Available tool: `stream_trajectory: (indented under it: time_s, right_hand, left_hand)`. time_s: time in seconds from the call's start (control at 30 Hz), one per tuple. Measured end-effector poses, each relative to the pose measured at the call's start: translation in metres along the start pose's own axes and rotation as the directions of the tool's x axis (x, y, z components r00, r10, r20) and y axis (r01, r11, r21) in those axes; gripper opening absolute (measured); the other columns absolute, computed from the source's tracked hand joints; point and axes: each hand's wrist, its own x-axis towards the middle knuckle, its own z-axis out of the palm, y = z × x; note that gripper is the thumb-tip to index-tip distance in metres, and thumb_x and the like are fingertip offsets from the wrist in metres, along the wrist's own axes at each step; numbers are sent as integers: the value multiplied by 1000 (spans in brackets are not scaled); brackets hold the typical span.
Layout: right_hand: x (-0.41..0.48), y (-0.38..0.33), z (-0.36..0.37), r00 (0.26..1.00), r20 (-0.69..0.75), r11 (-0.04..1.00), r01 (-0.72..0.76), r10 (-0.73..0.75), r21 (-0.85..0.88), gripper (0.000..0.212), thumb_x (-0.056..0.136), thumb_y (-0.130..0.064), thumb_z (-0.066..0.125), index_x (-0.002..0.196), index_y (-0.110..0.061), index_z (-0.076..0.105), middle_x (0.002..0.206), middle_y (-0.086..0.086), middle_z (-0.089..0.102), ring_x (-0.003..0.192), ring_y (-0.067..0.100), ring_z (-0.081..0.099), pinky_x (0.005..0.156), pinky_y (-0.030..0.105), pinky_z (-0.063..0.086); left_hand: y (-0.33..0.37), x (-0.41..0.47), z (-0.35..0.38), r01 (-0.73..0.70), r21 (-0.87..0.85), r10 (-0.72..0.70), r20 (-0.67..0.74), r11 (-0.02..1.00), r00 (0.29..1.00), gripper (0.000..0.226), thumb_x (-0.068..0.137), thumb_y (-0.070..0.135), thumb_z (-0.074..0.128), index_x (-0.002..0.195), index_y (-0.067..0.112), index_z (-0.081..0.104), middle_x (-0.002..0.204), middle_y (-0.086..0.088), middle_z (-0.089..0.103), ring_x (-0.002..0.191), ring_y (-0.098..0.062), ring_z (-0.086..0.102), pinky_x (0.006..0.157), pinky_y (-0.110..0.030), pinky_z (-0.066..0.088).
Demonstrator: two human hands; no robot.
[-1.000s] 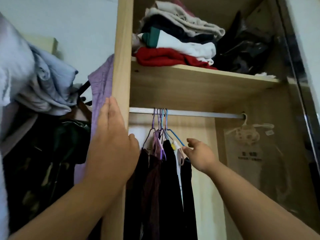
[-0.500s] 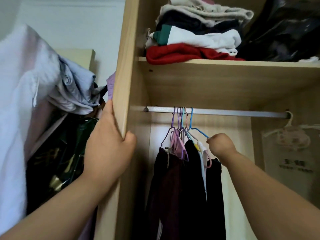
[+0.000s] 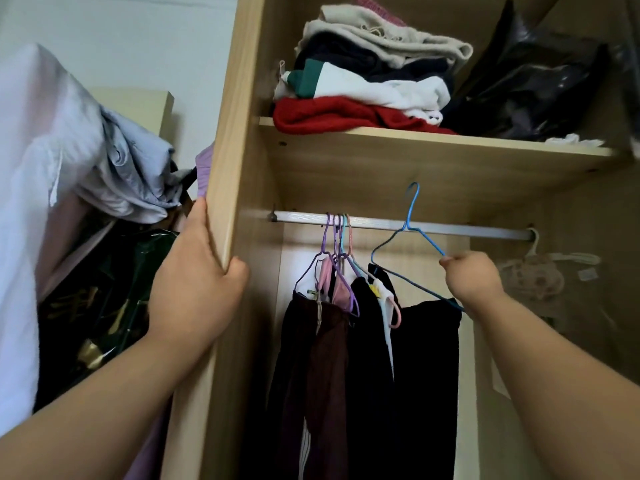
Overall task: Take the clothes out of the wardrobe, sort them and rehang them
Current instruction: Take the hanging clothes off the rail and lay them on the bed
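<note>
l hand same as 0.5 s ago: grips the front edge of the wardrobe's side panel, thumb curled inside, fingers together on the outer face. r hand has gone right; thumb and forefinger pinch the right shoulder wire of the blue hanger, other fingers curled. hanger was in the bunch on the rail; now it's tilted, hook up above the rail, apart from the other hangers. black garment hangs from it, below-left of my r hand, beside the dark clothes. farther up, folded stack on the shelf. sachet at the rail's right end: print too blurred to read.
</note>
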Motion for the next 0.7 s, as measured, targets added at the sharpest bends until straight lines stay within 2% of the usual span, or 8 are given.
stream_trajectory:
  time_s: [0.13, 0.23, 0.3, 0.37, 0.43, 0.57, 0.63, 0.7]
  right_hand:
    - [-16, 19, -43, 997, -43, 998, 55, -56, -16, 25, 93, -20, 52, 98, -3, 70, 107, 20, 67, 103, 36, 58, 79, 32, 40]
    - [-39, 36, -83, 995, -86, 998, 42, -46, -53, 21, 92, -23, 55, 93, -11, 72, 97, 15, 69, 84, 27, 57, 68, 28, 34]
    - [-58, 47, -108, 995, -90, 998, 38, -42, -45, 18, 91, -25, 57, 85, -16, 71, 86, 10, 69, 69, 16, 56, 60, 26, 38]
    - [-84, 55, -131, 995, -100, 1000, 14, -13, 16, 19, 90, -25, 59, 75, -19, 69, 73, -1, 68, 57, 2, 55, 52, 17, 41]
    - [-112, 65, -150, 991, -134, 999, -6, 11, 38, 20, 89, -25, 61, 72, -18, 70, 64, -9, 64, 54, -1, 53, 53, 18, 40]
    - [-170, 80, -186, 995, -77, 997, -58, 61, 49, 22, 90, -20, 59, 75, -7, 69, 41, -10, 44, 36, 2, 36, 38, 10, 27]
    - [-199, 82, -205, 995, -43, 996, -93, 93, 18, 22, 91, -19, 57, 79, -5, 69, 42, -8, 38, 38, 3, 31, 38, 11, 24]
    - [-232, 78, -222, 989, -10, 988, -146, 147, 57, 21, 91, -18, 55, 81, -12, 73, 46, -7, 34, 41, 8, 27, 38, 15, 22]
  left_hand:
    - [3, 1, -2, 32, 24, -33, 38, 999, 999, 79, 76, 18, 62, 142, 18, 21, 135, -14, 46, 117, -35, 49, 86, -45, 43]
    - [17, -5, -2, -90, 65, 85, 67, 994, 994, 83, 77, 12, 61, 147, 5, 17, 153, -18, 24, 142, -32, 21, 108, -51, 26]
    - [36, -16, 1, -139, -40, 143, 102, 989, 984, 84, 76, 15, 53, 149, 6, 13, 155, -16, 21, 145, -29, 12, 113, -50, 18]
    - [58, -32, 8, -160, -208, 194, 155, 965, 969, 83, 76, 16, 50, 150, 10, 13, 156, -9, 21, 146, -23, 9, 114, -43, 15]
    - [78, -49, 21, -179, -339, 261, 211, 923, 942, 77, 80, 19, 52, 150, 13, 19, 154, 1, 24, 145, -13, 9, 113, -36, 14]
    - [111, -90, 59, -176, -486, 413, 439, 856, 798, 73, 83, 19, 61, 148, 20, 27, 156, 3, 25, 145, -12, 14, 117, -30, 13]
    - [123, -114, 79, -140, -531, 463, 545, 836, 699, 74, 84, 24, 60, 149, 22, 24, 157, 3, 20, 145, -13, 13, 117, -31, 14]
    - [134, -137, 94, -77, -555, 469, 612, 828, 637, 73, 87, 28, 58, 149, 23, 21, 158, 1, 18, 145, -15, 14, 117, -34, 19]
